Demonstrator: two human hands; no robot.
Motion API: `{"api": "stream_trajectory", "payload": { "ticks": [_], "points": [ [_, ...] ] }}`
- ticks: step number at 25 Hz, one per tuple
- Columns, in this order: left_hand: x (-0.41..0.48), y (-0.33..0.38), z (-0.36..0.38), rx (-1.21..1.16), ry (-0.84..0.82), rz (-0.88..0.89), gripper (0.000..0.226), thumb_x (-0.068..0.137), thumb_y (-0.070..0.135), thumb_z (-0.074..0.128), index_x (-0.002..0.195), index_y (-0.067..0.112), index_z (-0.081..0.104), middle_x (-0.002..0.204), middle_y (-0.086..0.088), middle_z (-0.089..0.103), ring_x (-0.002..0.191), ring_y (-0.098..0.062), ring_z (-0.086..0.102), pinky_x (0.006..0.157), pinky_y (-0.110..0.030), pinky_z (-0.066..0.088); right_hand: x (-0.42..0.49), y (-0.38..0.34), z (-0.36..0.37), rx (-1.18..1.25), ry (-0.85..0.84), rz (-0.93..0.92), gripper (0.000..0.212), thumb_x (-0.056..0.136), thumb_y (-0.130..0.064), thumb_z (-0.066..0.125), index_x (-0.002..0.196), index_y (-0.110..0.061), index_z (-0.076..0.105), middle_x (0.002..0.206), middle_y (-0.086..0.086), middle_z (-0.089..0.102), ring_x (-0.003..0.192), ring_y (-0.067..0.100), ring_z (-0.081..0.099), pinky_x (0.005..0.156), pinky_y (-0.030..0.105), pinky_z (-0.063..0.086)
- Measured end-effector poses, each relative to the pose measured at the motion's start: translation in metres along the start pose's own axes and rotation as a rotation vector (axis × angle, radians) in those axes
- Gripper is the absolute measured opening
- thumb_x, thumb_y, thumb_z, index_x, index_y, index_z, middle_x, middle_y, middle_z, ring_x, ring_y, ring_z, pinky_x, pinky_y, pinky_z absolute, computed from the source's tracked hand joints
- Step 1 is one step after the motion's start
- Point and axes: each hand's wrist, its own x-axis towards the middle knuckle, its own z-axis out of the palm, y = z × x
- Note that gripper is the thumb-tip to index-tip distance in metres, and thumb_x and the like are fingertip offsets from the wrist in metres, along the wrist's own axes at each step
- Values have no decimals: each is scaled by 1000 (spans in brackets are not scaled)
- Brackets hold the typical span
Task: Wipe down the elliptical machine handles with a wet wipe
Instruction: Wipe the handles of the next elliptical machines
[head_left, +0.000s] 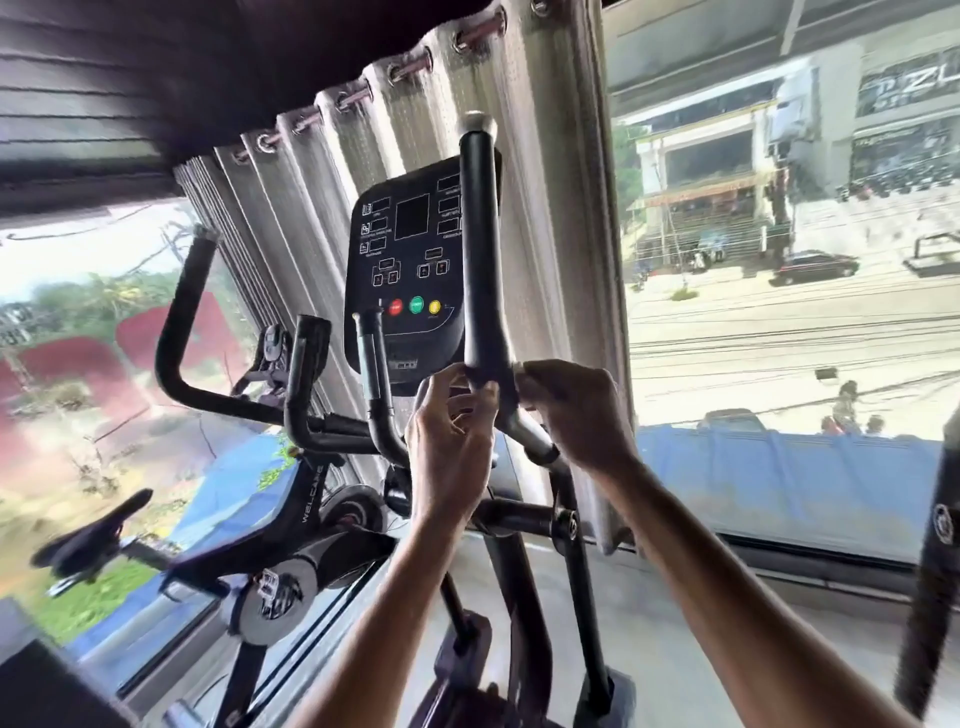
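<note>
The elliptical's right handle (480, 249) is a black upright bar with a pale end cap, bending right near its base. My left hand (449, 447) grips the bar at that bend, fingers curled round it from the left. My right hand (579, 413) wraps round the same spot from the right, and a small white bit of the wet wipe (520, 371) shows under its fingers against the bar. Most of the wipe is hidden by that hand. The left handle (179, 332) curves up at the far left, with nothing touching it.
The black console (410, 260) with red, green and yellow buttons sits behind the handle, and two short inner grips (306, 374) stand below it. A spin bike (311, 499) stands at the lower left. Grey curtain (535, 156) and windows lie behind. Another black bar (935, 571) stands at the right edge.
</note>
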Motion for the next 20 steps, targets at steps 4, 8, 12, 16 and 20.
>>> {"api": "stream_trajectory", "payload": {
  "ticks": [4,8,12,16,20],
  "points": [
    [-6,5,8,44,77,41,25,96,33,65,115,18,66,97,14,72,81,7,70,64,-14,52,-7,3,4,54,29,-46,11,92,-10,72,96,-16,81,85,-11,77,75,0,71,72,23,57],
    [-17,7,27,99,150,48,32,98,34,57,122,14,63,100,10,73,83,9,68,64,-7,50,-12,46,-13,-61,-79,-117,10,92,-19,74,99,-17,80,98,-9,77,85,0,71,79,25,58],
    [-29,3,40,165,278,50,31,99,34,52,125,20,61,100,7,75,83,10,68,69,-5,48,-17,45,-6,-10,-69,-142,11,92,-15,73,100,-16,80,99,-6,77,88,1,69,81,15,53],
    [-35,2,51,230,343,38,46,95,35,58,138,20,57,100,16,74,88,5,72,82,-34,62,-1,69,-8,-38,-151,-3,15,94,-22,70,106,-16,79,104,-3,78,92,10,72,87,32,56],
    [-42,4,55,296,353,9,45,91,32,60,136,35,58,100,34,70,95,8,71,91,-28,61,-2,41,-4,128,-170,-86,13,94,-16,68,101,-18,79,100,-8,76,94,9,68,85,22,50]
  ]
}}
